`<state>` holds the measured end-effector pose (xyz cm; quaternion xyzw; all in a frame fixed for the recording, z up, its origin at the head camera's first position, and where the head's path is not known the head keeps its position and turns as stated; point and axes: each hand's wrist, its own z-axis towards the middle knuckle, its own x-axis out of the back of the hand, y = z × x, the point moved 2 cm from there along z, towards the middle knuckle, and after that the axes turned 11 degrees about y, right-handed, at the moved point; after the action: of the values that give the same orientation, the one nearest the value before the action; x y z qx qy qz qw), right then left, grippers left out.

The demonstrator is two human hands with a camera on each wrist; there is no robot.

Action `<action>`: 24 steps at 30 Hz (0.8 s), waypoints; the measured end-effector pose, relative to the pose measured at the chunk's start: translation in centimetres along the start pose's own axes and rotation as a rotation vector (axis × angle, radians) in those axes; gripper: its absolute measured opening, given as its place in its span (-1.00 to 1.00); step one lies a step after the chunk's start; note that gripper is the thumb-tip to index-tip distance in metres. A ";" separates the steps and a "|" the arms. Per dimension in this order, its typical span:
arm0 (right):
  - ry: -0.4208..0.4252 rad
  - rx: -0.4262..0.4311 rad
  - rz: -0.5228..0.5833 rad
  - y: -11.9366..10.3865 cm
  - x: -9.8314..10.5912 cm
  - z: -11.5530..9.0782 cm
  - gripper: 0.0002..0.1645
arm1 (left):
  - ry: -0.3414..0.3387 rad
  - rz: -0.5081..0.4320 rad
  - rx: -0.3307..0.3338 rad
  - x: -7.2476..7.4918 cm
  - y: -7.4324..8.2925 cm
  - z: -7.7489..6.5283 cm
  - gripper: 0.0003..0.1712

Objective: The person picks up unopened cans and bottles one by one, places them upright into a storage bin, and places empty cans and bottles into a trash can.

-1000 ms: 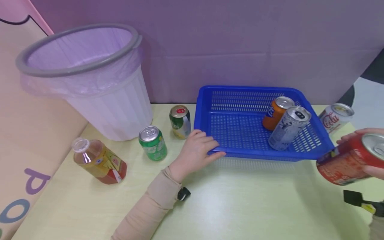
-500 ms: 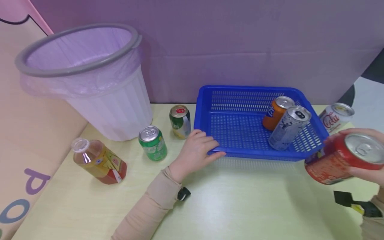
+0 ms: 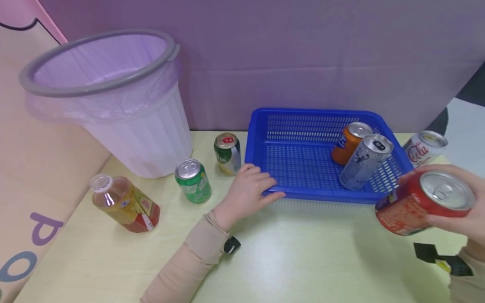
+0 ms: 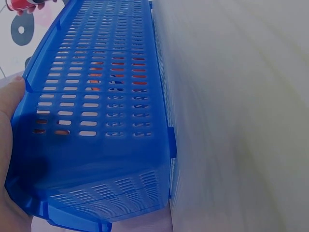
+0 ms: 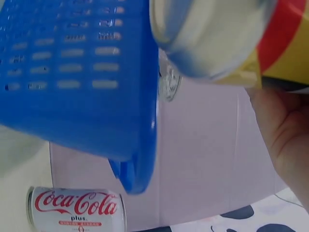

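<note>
My right hand (image 3: pixel 470 214) grips a large red soda can (image 3: pixel 414 206), tilted, in the air off the front right corner of the blue basket (image 3: pixel 322 192). In the right wrist view the can's pale bottom end (image 5: pixel 217 38) is close to the basket's side. With my left hand (image 3: pixel 248 189) I hold the basket's rim at its front left corner; the left wrist view shows part of that hand (image 4: pixel 9 145) at the rim. Inside the basket, at the right, an orange Fanta can (image 3: pixel 342 147) stands beside a taller silver patterned can (image 3: pixel 360 166), which leans.
A white Coca-Cola can (image 3: pixel 420 149) sits right of the basket. To the left are a green-and-gold can (image 3: pixel 227 158), a green can (image 3: pixel 195 185) and a bottle of amber drink (image 3: pixel 126 206). Behind them stands a lined white bin (image 3: pixel 140 130). A purple partition (image 3: pixel 303 54) backs the table.
My right hand has carried the red can leftward, nearer the basket's front right corner. The left hand, the basket and the other things have stayed put.
</note>
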<state>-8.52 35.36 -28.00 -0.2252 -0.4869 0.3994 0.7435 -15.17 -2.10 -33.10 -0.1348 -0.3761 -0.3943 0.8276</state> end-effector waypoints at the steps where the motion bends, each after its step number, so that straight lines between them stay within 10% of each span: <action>1: -0.004 -0.012 -0.007 -0.1 -0.1 0.0 -0.01 | 0.002 0.000 0.000 0.0 0.0 0.0 -0.68; 9: -0.076 -0.050 0.083 -0.8 -1.3 0.2 -0.11 | 0.003 0.004 -0.004 0.1 0.0 0.0 -0.69; 16: -0.120 0.118 0.475 -1.6 -2.6 0.8 -0.13 | 0.002 0.004 -0.007 0.0 0.1 0.1 -0.68; 24: -0.131 0.088 0.500 -2.8 -3.9 0.9 -0.14 | -0.010 0.001 0.005 0.1 0.0 0.1 -0.67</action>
<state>-9.06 30.55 -27.69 -0.2798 -0.4455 0.6052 0.5975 -15.16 -2.08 -33.02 -0.1348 -0.3812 -0.3921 0.8263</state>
